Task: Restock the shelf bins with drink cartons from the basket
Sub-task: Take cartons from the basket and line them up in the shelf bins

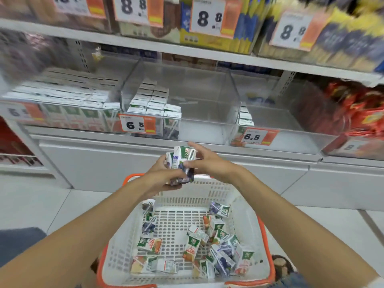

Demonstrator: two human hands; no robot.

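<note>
Both hands hold a small bunch of drink cartons (182,161) above the far rim of the white basket (245,206). My left hand (164,177) grips the bunch from below and the left. My right hand (205,161) pinches the front carton, white and green with a straw, from the right. Several loose cartons (220,246) lie on the basket floor. Straight ahead stands a clear shelf bin (207,113) with rows of cartons (153,104) only on its left side.
A full bin of cartons (62,96) sits to the left. The clear bin at right (291,129) holds a few cartons on its left side. Price tags read 6.5. Red snack packs (361,113) fill the far right. Upper shelf (187,50) carries boxed goods.
</note>
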